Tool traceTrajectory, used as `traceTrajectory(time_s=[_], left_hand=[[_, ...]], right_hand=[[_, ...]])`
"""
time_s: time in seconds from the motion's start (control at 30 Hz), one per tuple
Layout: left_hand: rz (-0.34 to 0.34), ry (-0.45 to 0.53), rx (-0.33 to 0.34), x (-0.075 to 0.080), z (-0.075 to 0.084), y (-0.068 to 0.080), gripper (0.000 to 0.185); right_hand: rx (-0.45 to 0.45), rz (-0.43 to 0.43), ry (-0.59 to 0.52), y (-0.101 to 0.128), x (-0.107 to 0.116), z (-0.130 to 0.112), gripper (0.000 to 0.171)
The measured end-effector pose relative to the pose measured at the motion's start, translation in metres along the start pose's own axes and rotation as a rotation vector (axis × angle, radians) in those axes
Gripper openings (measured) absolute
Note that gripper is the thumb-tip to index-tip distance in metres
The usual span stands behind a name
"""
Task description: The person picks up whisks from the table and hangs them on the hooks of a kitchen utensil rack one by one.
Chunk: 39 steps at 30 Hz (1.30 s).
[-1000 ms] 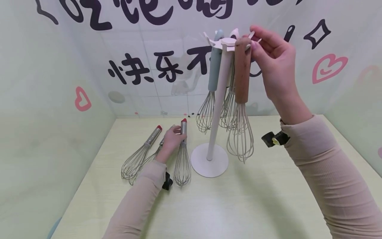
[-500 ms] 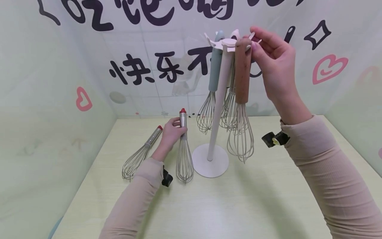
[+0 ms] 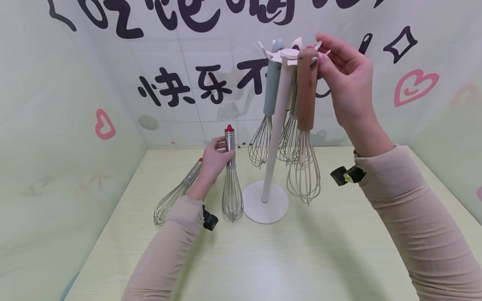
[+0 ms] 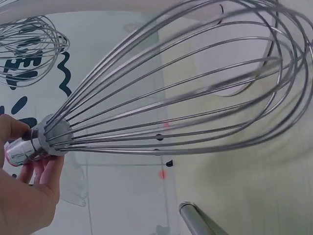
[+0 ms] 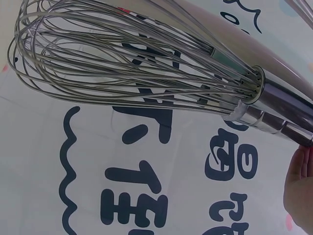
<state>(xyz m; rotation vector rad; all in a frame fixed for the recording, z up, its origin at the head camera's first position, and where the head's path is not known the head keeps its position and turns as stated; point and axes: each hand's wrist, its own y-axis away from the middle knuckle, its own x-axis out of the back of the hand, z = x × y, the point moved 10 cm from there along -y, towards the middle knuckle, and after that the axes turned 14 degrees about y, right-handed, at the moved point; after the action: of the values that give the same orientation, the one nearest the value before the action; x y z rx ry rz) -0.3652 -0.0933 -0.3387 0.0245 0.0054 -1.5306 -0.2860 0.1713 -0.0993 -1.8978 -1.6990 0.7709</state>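
My left hand (image 3: 216, 159) grips the silver handle of a wire whisk (image 3: 229, 146) with a red end cap. The whisk stands nearly upright, loops down, just left of the white stand (image 3: 276, 125). In the left wrist view its wire loops (image 4: 195, 93) spread across the frame. My right hand (image 3: 350, 67) is at the top of the stand, thumb and fingers pinching a hook beside a brown-handled whisk (image 3: 306, 92). That whisk hangs there with a blue-handled whisk (image 3: 272, 88) and others partly hidden behind. In the right wrist view, my right fingers (image 5: 298, 164) show at the edge.
Another silver whisk (image 3: 173, 198) lies on the pale table (image 3: 263, 259), partly behind my left forearm. A metal handle end (image 4: 193, 218) shows low in the left wrist view. The stand's round base (image 3: 265, 213) is mid-table, with a printed backdrop (image 3: 203, 50) behind.
My left hand has lifted the red-capped whisk from the table and tipped it more upright, close to the stand. My right hand has stayed at the stand's top.
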Motion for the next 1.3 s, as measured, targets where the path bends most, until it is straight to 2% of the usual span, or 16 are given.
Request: traceTrajectory(time_s=[0.13, 0.33, 0.5, 0.6, 0.77, 0.97, 1.3], left_hand=[[-0.015, 0.014, -0.084, -0.002, 0.024, 0.007, 0.058], [-0.039, 0.091, -0.206, -0.007, 0.067, 0.019, 0.054], [-0.038, 0.119, -0.321, -0.012, 0.103, 0.028, 0.052], [-0.04, 0.17, -0.373, -0.017, 0.12, 0.034, 0.049], [-0.056, 0.236, -0.434, -0.026, 0.142, 0.044, 0.045], [-0.067, 0.267, -0.507, -0.034, 0.166, 0.057, 0.045], [-0.051, 0.273, -0.61, -0.035, 0.19, 0.067, 0.044]], right_hand=[[0.005, 0.0, -0.004, 0.0, 0.0, 0.0, 0.024], [0.024, 0.001, 0.006, 0.0, -0.001, -0.001, 0.024], [0.038, 0.003, 0.02, -0.001, 0.0, -0.002, 0.026], [0.033, 0.004, 0.025, -0.001, 0.0, -0.002, 0.026], [0.004, 0.006, 0.023, 0.0, 0.001, 0.0, 0.026], [-0.007, 0.019, 0.039, 0.0, 0.002, 0.001, 0.026], [0.004, 0.025, 0.037, 0.001, 0.001, 0.0, 0.026]])
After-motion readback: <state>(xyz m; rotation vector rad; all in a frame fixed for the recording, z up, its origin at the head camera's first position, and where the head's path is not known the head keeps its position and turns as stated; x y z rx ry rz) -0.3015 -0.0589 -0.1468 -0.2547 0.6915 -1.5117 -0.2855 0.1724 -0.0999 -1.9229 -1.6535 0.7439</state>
